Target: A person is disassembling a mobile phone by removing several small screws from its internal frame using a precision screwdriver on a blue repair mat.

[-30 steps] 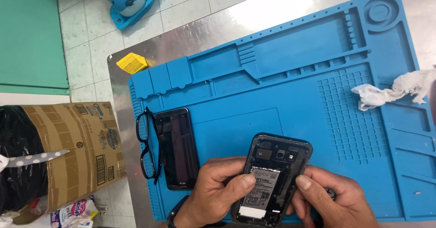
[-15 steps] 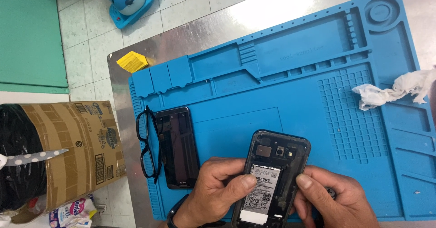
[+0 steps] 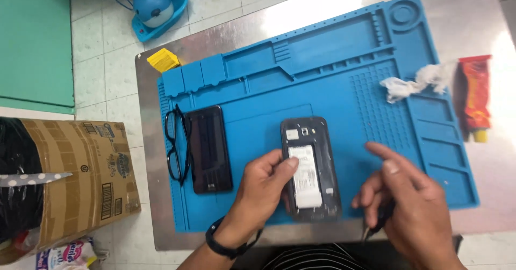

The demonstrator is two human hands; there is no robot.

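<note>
The left hand [image 3: 263, 181] presses its thumb onto the white-labelled battery of the opened phone [image 3: 310, 165], fingers curled along the phone's left edge, so it pins the handset flat on the blue silicone repair mat [image 3: 344, 87]. Half a second ago both hands gripped the phone near the mat's bottom edge; now the right hand [image 3: 411, 203] has come off it and hovers just to the right, forefinger stretched out, the other fingers loosely closed round a thin dark tool [image 3: 376, 224] whose tip points down. The phone now sits a little higher on the mat, back cover off and camera end away from the person. To its left lie a dark back cover [image 3: 209, 149] and black-rimmed glasses [image 3: 174, 146]; a crumpled white tissue [image 3: 416, 82] and a red tube [image 3: 475, 98] rest at the far right on the steel table [image 3: 322, 12].
</note>
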